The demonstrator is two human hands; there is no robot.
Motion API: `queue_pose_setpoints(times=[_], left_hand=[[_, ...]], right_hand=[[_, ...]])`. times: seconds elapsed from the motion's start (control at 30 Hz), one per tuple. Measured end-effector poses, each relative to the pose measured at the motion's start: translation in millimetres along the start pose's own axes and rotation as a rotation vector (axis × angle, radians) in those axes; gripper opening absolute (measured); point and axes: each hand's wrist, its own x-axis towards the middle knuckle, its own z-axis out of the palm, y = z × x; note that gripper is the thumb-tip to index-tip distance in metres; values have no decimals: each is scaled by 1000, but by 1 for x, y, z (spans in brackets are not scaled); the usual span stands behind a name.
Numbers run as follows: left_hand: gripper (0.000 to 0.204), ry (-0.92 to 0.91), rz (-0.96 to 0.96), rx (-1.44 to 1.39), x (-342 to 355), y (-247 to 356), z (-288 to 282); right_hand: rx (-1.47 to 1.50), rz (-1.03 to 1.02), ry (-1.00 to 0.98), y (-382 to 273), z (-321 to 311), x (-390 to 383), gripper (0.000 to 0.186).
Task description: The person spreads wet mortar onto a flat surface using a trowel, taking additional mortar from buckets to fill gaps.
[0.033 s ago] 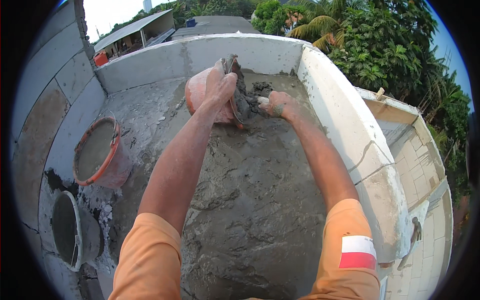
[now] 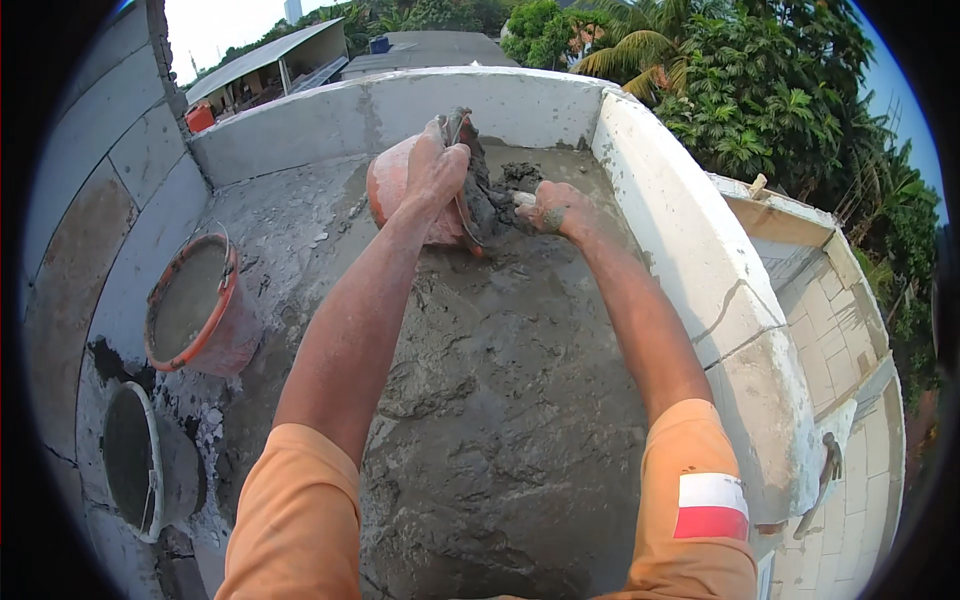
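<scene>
An orange-red bucket (image 2: pixel 394 188) lies tipped on its side on the far part of the floor, its mouth turned to the right. My left hand (image 2: pixel 438 168) is closed on the upper rim of this bucket. Wet grey mortar (image 2: pixel 484 195) clings in and around its mouth. Just right of the mouth, my right hand (image 2: pixel 556 208) is wrapped round the pale handle of a trowel (image 2: pixel 525 200); mortar hides its blade. Spread wet mortar (image 2: pixel 500 370) covers the floor between my forearms.
On the left stand an orange bucket (image 2: pixel 195 300) with grey contents and a grey bucket (image 2: pixel 135 460). Low pale block walls (image 2: pixel 680 210) enclose the floor at the back and right. A hammer (image 2: pixel 826 475) hangs at the right wall's outer side. Trees (image 2: pixel 760 100) rise beyond.
</scene>
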Motion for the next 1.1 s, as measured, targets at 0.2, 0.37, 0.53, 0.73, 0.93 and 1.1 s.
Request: queue_pose_setpoints(times=[0.2, 0.37, 0.53, 0.73, 0.93, 1.1], left_hand=[[69, 21, 11, -12, 2, 7, 6], [45, 107, 106, -10, 7, -7, 10], [44, 113, 114, -35, 2, -8, 4], [45, 76, 95, -37, 4, 1, 4], [45, 112, 115, -39, 5, -5, 2], [44, 123, 132, -21, 11, -13, 4]], right_hand=[[-8, 68, 89, 55, -29, -9, 44], [147, -22, 0, 67, -63, -45, 47], [494, -185, -277, 27, -60, -72, 48], [51, -49, -133, -7, -15, -45, 44], [-26, 61, -138, 36, -10, -52, 45], [-5, 170, -154, 69, -12, -58, 49]])
